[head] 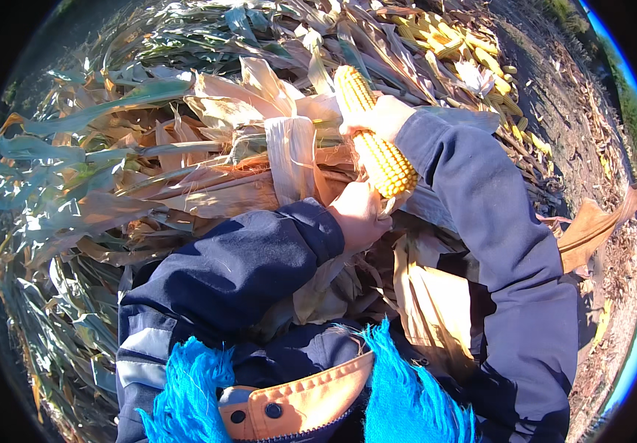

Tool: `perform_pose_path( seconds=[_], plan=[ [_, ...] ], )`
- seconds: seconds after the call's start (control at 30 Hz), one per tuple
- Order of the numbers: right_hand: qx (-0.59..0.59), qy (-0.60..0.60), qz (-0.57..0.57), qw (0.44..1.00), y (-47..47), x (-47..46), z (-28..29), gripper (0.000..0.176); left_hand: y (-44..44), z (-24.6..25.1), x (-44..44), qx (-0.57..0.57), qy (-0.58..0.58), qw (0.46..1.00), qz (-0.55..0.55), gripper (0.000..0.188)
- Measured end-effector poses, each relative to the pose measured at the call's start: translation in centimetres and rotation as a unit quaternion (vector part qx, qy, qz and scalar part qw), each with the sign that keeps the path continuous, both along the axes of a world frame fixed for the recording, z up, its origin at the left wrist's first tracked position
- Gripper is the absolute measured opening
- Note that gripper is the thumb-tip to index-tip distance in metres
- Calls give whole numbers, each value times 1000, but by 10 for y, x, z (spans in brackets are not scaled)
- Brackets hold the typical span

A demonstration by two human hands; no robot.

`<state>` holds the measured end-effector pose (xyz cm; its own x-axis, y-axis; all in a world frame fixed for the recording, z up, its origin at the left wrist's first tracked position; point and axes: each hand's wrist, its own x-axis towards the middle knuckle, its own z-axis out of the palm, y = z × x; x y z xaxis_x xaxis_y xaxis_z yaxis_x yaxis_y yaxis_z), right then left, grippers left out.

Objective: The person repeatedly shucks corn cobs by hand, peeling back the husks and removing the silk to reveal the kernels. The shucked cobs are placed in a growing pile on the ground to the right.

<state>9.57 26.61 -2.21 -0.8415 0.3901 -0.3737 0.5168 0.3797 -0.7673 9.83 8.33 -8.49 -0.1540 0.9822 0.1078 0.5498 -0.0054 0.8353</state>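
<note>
A bare yellow ear of corn [383,160] lies slantwise between my hands. My right hand [380,117] is wrapped around its middle, with the tip pointing up and away from me. At the ear's lower end, my left hand [360,213] is closed on the husk and stalk base just below the kernels. Part of its fingers is hidden by the ear. A broad dry husk leaf [290,158] hangs beside my left wrist, over dry corn stalks [207,191].
Cut corn stalks with leaves [74,221] are heaped to the left and ahead. Several husked ears [484,55] form a pile at the upper right. Bare soil with scattered husk bits [562,111] runs down the right side. A dry leaf [590,232] sticks out by my right sleeve.
</note>
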Motion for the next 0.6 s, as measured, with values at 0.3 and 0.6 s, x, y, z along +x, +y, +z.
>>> perform_pose_path(
  seconds=[0.3, 0.6],
  plan=[
    [-335, 278, -418, 797, 50, 2, -34, 47, 23, 10, -10, 30, -242, 963, 114, 16],
    [-284, 8, -574, 768, 62, 109, -157, 69, 10, 47, 53, 101, -31, 993, -46, 29]
  ],
)
